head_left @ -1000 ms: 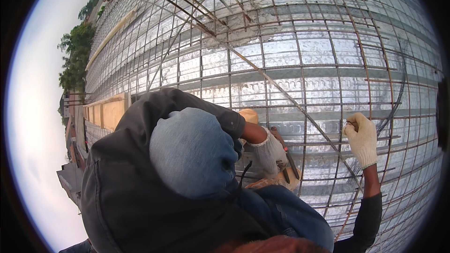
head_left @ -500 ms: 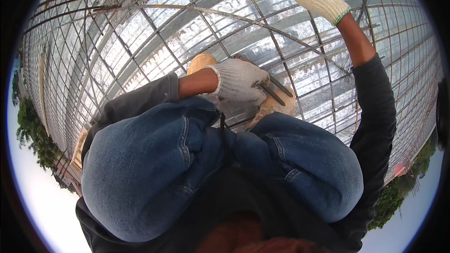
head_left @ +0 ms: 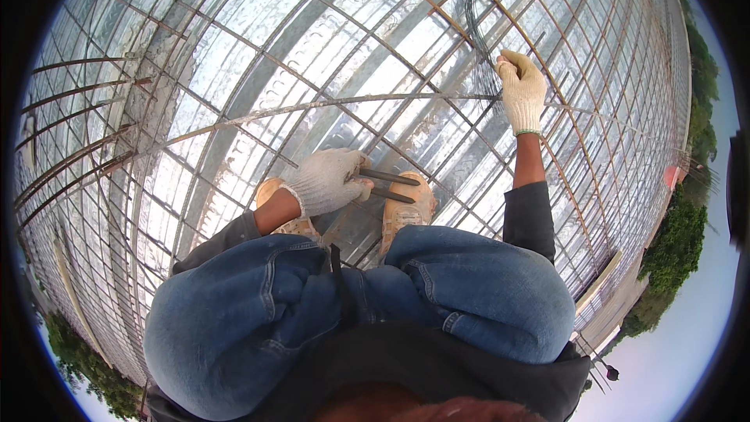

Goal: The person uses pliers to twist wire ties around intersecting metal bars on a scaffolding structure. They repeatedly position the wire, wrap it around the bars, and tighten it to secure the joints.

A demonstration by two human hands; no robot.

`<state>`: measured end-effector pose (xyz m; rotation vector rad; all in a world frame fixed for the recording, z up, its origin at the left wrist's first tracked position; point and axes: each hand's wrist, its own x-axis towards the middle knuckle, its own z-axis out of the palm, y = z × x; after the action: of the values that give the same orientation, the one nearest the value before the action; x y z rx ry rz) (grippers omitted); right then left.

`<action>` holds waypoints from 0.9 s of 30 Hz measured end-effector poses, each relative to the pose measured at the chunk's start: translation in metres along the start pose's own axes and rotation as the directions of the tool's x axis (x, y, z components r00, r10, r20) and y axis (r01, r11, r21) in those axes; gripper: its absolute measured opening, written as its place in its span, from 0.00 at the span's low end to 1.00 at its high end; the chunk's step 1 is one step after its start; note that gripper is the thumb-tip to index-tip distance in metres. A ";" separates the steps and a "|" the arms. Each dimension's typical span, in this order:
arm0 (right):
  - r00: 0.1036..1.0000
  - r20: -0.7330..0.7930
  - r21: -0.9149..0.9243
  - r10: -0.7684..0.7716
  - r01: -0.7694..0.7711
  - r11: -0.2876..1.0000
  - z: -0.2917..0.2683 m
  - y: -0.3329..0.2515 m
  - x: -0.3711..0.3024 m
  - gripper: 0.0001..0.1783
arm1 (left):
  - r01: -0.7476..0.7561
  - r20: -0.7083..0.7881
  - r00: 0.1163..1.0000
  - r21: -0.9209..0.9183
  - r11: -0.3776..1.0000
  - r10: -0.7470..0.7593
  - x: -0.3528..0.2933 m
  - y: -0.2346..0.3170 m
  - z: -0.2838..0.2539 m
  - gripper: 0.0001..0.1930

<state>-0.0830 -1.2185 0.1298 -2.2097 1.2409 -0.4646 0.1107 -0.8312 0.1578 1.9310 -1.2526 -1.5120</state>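
My left hand (head_left: 330, 181), in a pale knitted glove, is closed around dark pincers (head_left: 393, 187). Their two handles stick out to the right over my right shoe, while the head is hidden by the glove. Ahead and to the right, my right hand (head_left: 522, 92), in a cream glove, has its fingers closed at a bundle of thin tie wire (head_left: 473, 12). The bundle lies lengthwise over the rebar mesh (head_left: 375, 137), and its loose ends fan out beside the fingertips.
Ribbed shiny metal decking (head_left: 305, 129) lies under the mesh. A bent bar (head_left: 312, 103) crosses the mesh ahead of my shoes (head_left: 410, 207). Several rusty bars (head_left: 74, 148) stick up at the left. Trees (head_left: 676, 246) stand beyond the right edge.
My right hand has come down from the upper edge to the wire bundle and closed on it. My left hand keeps the pincers, now further left in view. The view has shifted.
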 end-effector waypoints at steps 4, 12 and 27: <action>0.987 -0.066 -0.315 -0.145 0.118 0.942 0.028 -0.039 0.005 0.46 | 0.064 0.014 0.998 -0.011 0.998 -0.064 0.000 0.010 -0.007 0.28; 0.988 0.155 -0.385 0.004 0.057 0.921 0.042 -0.034 0.032 0.18 | 0.132 0.012 0.991 -0.012 0.991 -0.131 0.008 0.016 -0.005 0.28; 0.932 0.343 0.879 0.113 -0.361 0.312 -0.011 -0.143 -0.059 0.22 | -0.081 -0.180 0.981 -0.708 0.701 -0.069 0.040 0.034 -0.004 0.29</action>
<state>-0.0238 -1.1118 0.2258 -0.9841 0.7908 -0.5867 0.1009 -0.8832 0.1616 1.4764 -0.4491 -1.4574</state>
